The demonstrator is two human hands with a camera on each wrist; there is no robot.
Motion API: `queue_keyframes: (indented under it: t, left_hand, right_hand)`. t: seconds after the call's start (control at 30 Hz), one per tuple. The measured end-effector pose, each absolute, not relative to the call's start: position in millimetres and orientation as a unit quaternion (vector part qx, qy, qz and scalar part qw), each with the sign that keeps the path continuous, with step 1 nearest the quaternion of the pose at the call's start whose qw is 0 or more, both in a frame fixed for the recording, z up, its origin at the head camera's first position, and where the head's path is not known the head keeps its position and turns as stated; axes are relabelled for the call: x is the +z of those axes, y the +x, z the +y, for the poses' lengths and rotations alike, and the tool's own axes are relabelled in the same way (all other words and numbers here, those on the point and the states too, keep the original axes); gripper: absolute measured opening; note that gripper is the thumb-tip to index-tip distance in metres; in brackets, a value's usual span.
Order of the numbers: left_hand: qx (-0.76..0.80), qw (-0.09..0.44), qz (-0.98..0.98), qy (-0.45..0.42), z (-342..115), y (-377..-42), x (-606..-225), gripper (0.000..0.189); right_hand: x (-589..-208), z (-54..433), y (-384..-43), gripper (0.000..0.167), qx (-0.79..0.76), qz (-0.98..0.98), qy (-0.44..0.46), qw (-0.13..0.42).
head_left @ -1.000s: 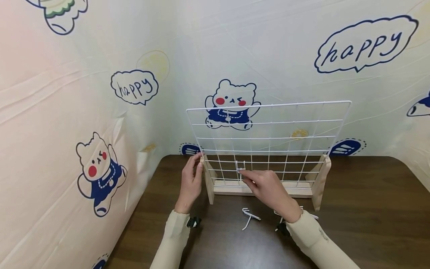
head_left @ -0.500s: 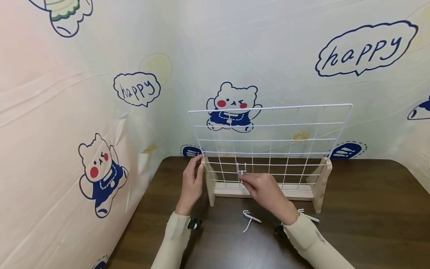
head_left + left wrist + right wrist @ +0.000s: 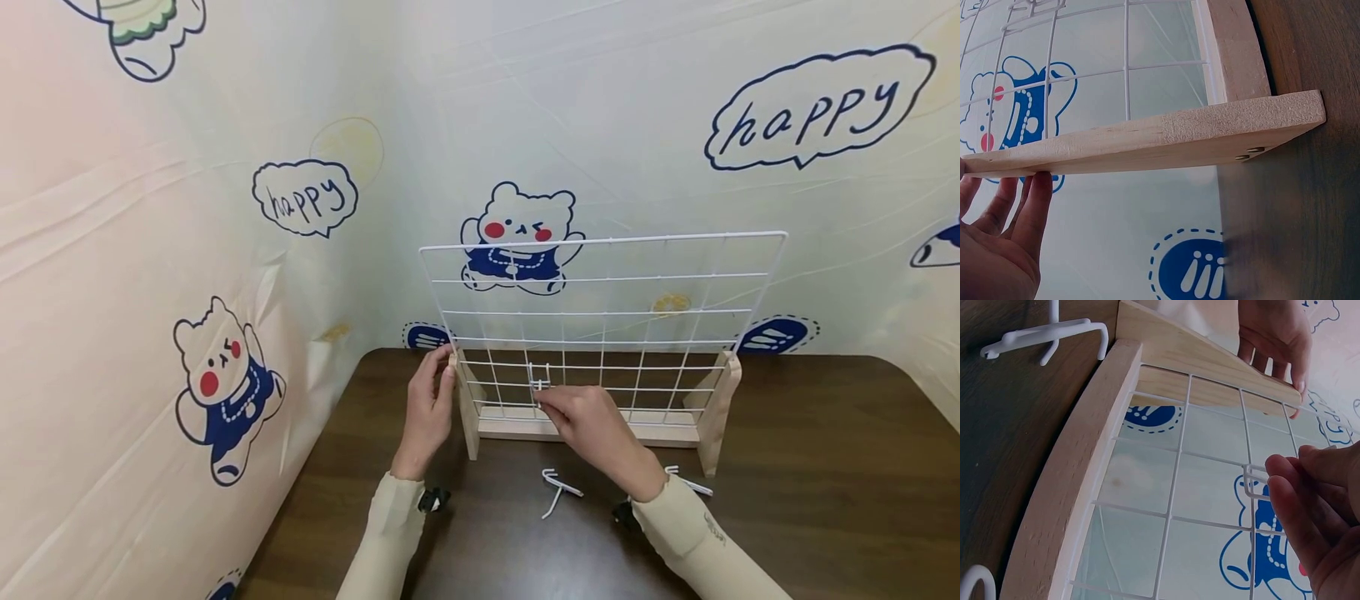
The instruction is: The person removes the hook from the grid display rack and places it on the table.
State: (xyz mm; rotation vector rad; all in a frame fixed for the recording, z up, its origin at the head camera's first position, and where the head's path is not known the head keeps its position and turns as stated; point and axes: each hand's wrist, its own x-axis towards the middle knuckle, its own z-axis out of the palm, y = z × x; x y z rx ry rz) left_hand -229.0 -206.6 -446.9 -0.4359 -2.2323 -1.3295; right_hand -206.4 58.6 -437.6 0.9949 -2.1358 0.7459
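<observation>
A white wire grid rack (image 3: 602, 313) stands upright between two wooden side supports. At its left side, my left hand (image 3: 424, 412) holds the wooden side support (image 3: 1116, 140), fingers against its outer face and the thumb near its front edge. My right hand (image 3: 596, 425) pinches a white metal hook (image 3: 540, 377) with thumb and fingertips, at the lower left part of the grid. The hook's looped end (image 3: 1254, 482) lies against the grid wires in the right wrist view; its rest is hidden by the fingers.
A loose white hook (image 3: 558, 483) lies on the dark wooden table (image 3: 487, 533) before the rack. Another hook (image 3: 693, 483) lies by the right forearm, partly covered by it. A wooden base bar (image 3: 502, 427) joins the supports. Patterned cloth (image 3: 637, 125) hangs behind.
My right hand has moved slightly down on the hook at the grid, then stayed still. The left hand keeps its place on the support. The head view has shifted a little.
</observation>
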Motion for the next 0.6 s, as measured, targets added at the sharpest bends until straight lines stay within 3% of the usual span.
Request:
queue_keyframes:
  t: [0.6]
  left_hand:
    - [-0.489, 0.24, -0.823, -0.158, -206.4, -227.4, -445.5, 0.036]
  right_hand:
    - [-432.8, 59.4, -205.2, 0.012, 0.32, -0.798, 0.382, 0.34]
